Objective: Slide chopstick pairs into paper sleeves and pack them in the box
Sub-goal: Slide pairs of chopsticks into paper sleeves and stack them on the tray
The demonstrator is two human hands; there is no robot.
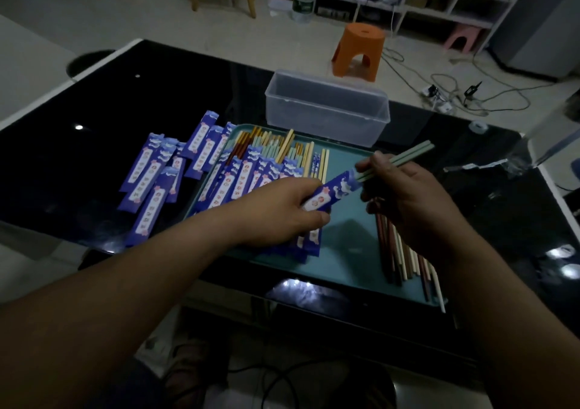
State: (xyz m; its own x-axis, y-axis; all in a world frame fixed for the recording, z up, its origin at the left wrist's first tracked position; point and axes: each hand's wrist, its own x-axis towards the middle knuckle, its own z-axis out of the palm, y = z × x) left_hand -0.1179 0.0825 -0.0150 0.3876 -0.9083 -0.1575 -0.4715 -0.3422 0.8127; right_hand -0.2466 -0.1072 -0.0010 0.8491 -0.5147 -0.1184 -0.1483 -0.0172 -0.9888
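My left hand [282, 211] grips a blue paper sleeve [332, 190] above the teal tray [345, 251]. My right hand [405, 198] holds a pale green chopstick pair [408, 157] whose tips sit in the sleeve's open mouth. Several sleeved pairs [251, 176] lie on the tray's left half. Loose chopsticks [405, 258] in brown and cream lie under my right wrist, and more [282, 148] rest at the tray's far side. The clear plastic box [326, 107] stands open beyond the tray, with nothing visible inside.
Several blue sleeves [160, 173] lie on the black glass table [94, 110] left of the tray. Crumpled clear wrapping [489, 164] lies at the right. An orange stool [359, 51], cables and shelving are on the floor beyond.
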